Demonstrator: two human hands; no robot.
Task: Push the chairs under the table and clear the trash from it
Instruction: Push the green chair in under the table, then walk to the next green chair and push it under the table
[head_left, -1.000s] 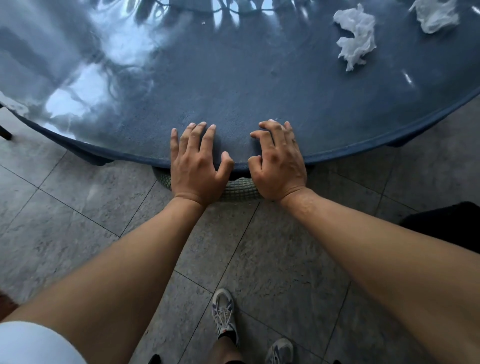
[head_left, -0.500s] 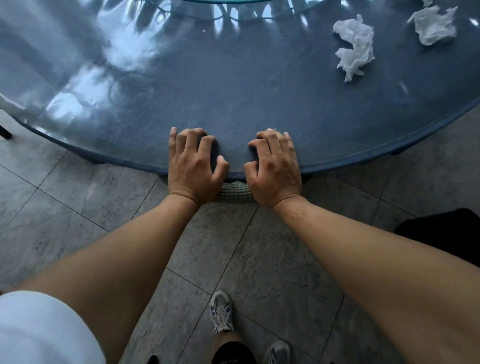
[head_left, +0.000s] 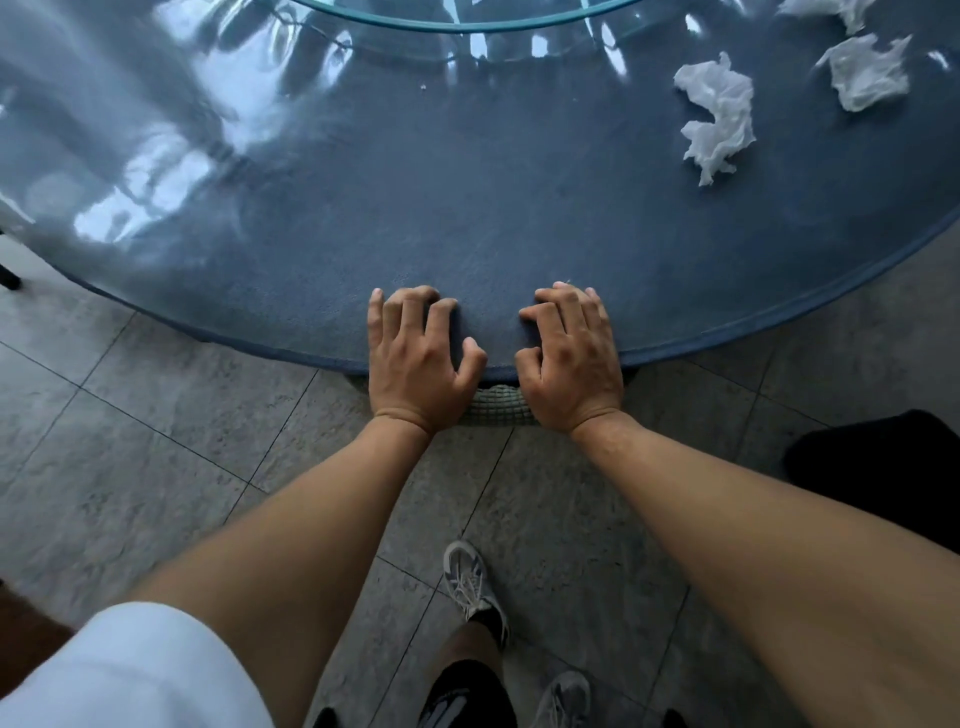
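Grey stone floor tiles (head_left: 156, 447) are running under everything, dark grout lines crossing diagonally. Two grey laced sneakers (head_left: 470, 584) are standing on the tiles at bottom centre. A glass turntable rim (head_left: 467, 23) is showing at top edge. A black object (head_left: 883, 467) is sitting at right, unidentifiable.

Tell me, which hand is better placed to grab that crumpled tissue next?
The right hand, likely. The nearest crumpled tissue lies on the table up to its right, while the left hand would have to cross over.
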